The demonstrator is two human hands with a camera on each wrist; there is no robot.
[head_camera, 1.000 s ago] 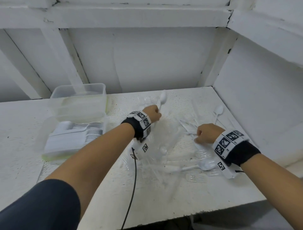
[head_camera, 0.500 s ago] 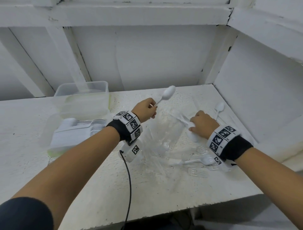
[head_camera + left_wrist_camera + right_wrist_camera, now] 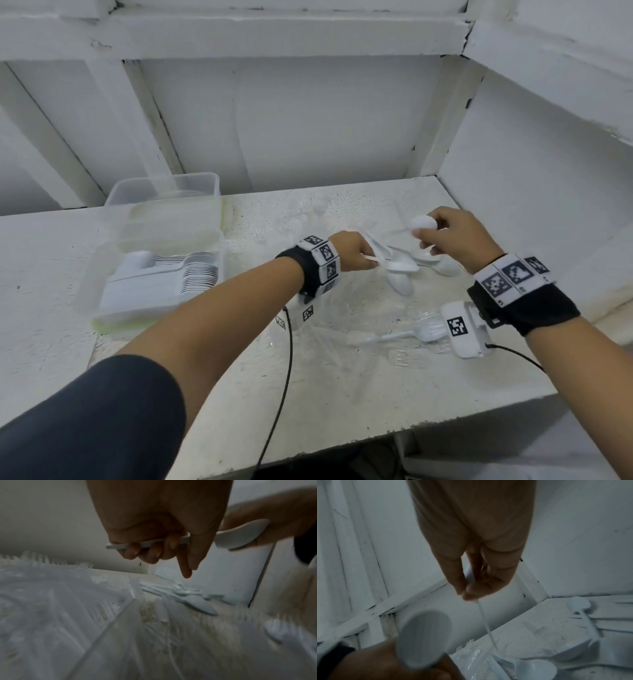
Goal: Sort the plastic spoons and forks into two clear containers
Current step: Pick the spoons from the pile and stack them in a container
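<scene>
Whereas a second ago the right hand (image 3: 455, 236) groped among the loose cutlery right of the stacked container (image 3: 154, 274), its fingertips now pinch a lifted spoon (image 3: 423, 223), the left hand (image 3: 352, 255) gripping another, suggesting transfer follows.

White plastic spoon (image 3: 423, 223) held up off table, bowl end high, handle slanting down-left. Few more loose spoons (image 3: 402, 274) heaped just below it. Clear fork (image 3: 404, 334) flat, nearer front edge. Near container (image 3: 113, 305) holds neat spoon stack; far container (image 3: 164, 195) looks empty-ish, hard to tell.
</scene>
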